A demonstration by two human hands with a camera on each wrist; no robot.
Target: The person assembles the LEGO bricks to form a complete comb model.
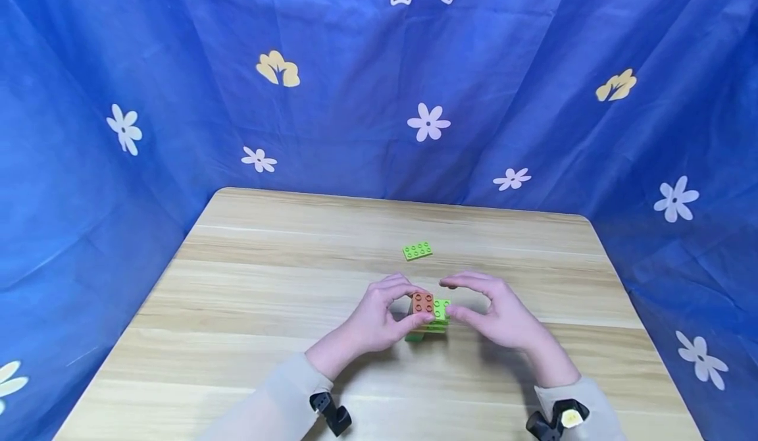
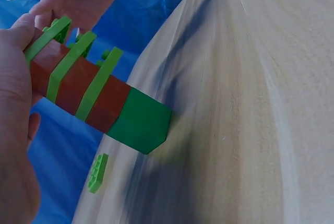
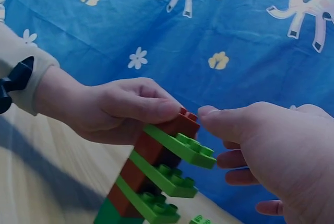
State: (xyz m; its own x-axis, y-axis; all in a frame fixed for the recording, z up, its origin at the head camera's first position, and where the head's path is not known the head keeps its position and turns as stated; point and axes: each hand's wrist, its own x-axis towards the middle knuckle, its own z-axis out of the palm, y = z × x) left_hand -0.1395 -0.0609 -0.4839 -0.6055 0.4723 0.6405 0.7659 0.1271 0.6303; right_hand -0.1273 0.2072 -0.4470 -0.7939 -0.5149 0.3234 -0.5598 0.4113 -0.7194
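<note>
A tower of toy building bricks stands on the table, with a dark green block at its foot. Above it, reddish-brown bricks alternate with light green plates, whose studded ends jut out toward the right-hand side. My left hand pinches the top brown brick between thumb and fingers. On the other side, my right hand is spread with nothing in its grasp. In the right wrist view its thumb tip is close beside the tower's top studs.
A loose light green plate lies studs up on the wooden table, beyond the tower. Blue cloth with flower prints hangs behind the table and along both sides.
</note>
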